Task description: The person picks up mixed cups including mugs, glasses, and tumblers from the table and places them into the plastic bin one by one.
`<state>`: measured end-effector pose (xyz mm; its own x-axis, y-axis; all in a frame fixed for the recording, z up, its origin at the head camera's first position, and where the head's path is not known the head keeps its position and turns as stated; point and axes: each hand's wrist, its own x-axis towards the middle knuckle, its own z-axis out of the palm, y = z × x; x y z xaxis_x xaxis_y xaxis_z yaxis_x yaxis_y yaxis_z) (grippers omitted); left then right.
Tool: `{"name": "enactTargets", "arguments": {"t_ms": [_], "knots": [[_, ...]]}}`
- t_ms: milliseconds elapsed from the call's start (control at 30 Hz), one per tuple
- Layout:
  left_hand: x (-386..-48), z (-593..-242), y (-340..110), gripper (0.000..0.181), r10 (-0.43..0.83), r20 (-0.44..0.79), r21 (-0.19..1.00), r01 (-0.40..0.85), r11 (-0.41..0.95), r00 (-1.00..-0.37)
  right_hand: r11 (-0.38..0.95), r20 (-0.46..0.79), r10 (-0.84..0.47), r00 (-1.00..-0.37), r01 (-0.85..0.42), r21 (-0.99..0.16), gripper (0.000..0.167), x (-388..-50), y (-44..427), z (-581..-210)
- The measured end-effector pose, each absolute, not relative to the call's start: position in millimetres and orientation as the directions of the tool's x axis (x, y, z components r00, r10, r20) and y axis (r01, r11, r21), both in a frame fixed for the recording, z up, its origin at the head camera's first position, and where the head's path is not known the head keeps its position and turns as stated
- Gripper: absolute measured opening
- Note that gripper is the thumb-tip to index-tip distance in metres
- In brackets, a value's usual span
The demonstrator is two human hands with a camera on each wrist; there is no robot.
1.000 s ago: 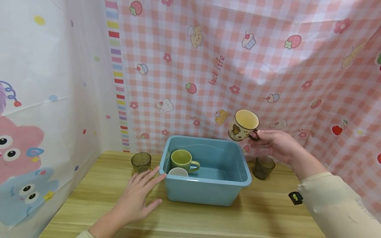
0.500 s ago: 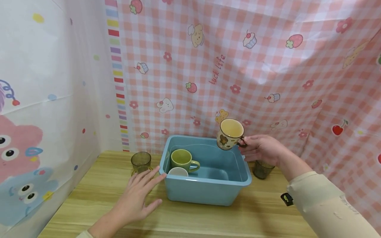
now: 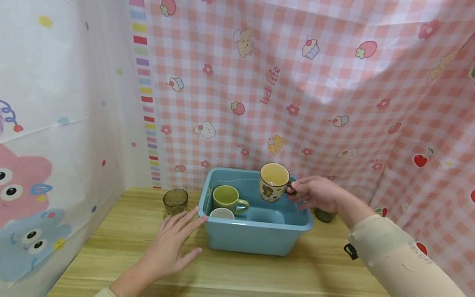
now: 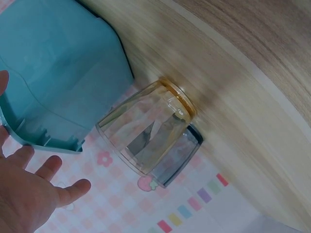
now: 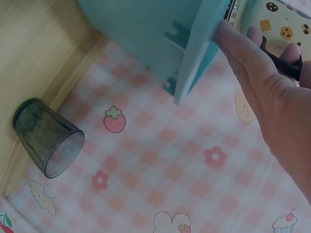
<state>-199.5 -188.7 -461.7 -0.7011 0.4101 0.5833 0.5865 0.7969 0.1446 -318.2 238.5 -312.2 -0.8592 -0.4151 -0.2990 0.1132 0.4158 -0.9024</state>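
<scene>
A cream mug (image 3: 273,183) with a brown bear print and dark handle hangs over the right half of a blue plastic bin (image 3: 252,239). My right hand (image 3: 317,193) pinches it by the handle; in the right wrist view, fingers curl round that dark handle. Inside the bin, at its left end, stand a green mug (image 3: 225,198) and a white cup (image 3: 222,213), partly hidden by the front wall. At the bin's left front corner my left hand (image 3: 168,247) has its fingers spread, fingertips touching the rim.
Left of the bin stand a dark glass (image 3: 176,199) and an amber glass (image 4: 146,128), the latter mostly behind my left hand in the head view. Right of it is another dark glass (image 5: 48,138). A checked curtain (image 3: 222,82) hangs behind the wooden table (image 3: 122,247).
My right hand has carried the cream mug left and down, from beyond the bin's back right corner to over its inside. The left hand has stayed in place.
</scene>
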Motion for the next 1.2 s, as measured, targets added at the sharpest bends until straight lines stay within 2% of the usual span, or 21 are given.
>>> {"name": "enactTargets", "arguments": {"t_ms": [433,867,1200], "knots": [[-198.5,-459.4,-189.0,0.083,0.413,0.561,0.147,0.577,0.804,-0.718,0.500,-0.376,-0.412,-0.830,0.139,-0.855,0.037,-315.4,223.0,-327.0],[-198.6,-458.2,-189.0,0.085,0.413,0.562,0.142,0.576,0.805,-0.717,0.560,-0.434,-0.437,-0.788,0.139,-0.817,0.031,-317.5,215.3,-343.4],[-197.9,-459.1,-187.5,0.086,0.406,0.561,0.148,0.569,0.809,-0.722,0.664,-0.483,-0.403,-0.777,0.114,-0.739,0.032,-317.9,205.1,-355.7]]}}
